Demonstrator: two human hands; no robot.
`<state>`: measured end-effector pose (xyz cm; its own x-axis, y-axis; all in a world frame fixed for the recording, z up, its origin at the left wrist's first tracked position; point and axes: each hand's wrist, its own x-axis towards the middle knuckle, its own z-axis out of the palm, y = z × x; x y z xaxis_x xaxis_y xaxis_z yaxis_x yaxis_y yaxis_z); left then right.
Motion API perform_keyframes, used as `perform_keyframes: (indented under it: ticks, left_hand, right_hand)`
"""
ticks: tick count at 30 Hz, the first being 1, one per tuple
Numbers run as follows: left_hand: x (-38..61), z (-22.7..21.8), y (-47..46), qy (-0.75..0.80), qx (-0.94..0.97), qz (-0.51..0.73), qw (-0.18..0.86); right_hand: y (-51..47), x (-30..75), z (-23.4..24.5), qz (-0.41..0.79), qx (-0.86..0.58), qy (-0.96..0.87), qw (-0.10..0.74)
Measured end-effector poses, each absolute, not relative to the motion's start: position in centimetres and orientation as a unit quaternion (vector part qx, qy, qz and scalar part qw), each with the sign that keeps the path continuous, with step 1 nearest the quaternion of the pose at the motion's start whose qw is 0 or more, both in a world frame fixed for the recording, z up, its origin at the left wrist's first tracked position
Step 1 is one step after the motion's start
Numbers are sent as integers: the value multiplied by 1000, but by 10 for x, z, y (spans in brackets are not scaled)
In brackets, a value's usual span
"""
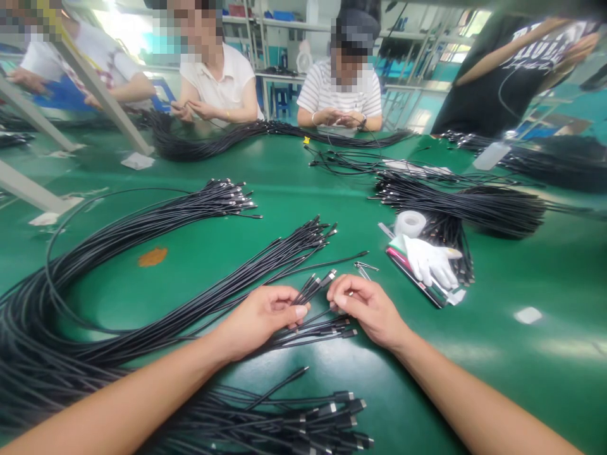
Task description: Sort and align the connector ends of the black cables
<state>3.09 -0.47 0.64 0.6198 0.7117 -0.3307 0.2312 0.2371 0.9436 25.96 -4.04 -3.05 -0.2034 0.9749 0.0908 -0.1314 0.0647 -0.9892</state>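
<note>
In the head view, the left hand (263,319) was closed around a small bunch of black cables (310,287), with their plugs sticking out past the fingers. The right hand (367,309) was half closed with its fingers curled, just beside that bunch. Whether it gripped a cable could not be told. More loose cables (315,332) lay under both hands on the green table (531,373). A big looped bundle of cables (42,316) lay to the left, and a row of plugs (322,417) lay near the bottom edge of the view. To the right of the hands were small metal tweezers (365,268), a white glove (429,260), a roll of tape (410,224) and another cable bundle (459,205). Across the table, two seated co-workers (218,82) (339,95) had their hands together near more cables (279,129), and a third person in a black shirt (512,69) stood at the far right.
</note>
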Motion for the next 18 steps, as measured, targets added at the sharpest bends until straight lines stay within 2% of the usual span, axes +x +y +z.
perform_keyframes:
  ticks: [4, 10, 18]
  left_hand:
    - [31, 8, -4, 388, 607, 171, 672]
    - [29, 8, -3, 390, 614, 140, 672]
    - [32, 5, -6, 416, 576, 188, 678]
  right_hand:
    - [-40, 258, -32, 584, -401, -487, 511]
    - [-40, 257, -29, 594, -417, -483, 490]
    - [-39, 256, -28, 599, -426, -471, 487]
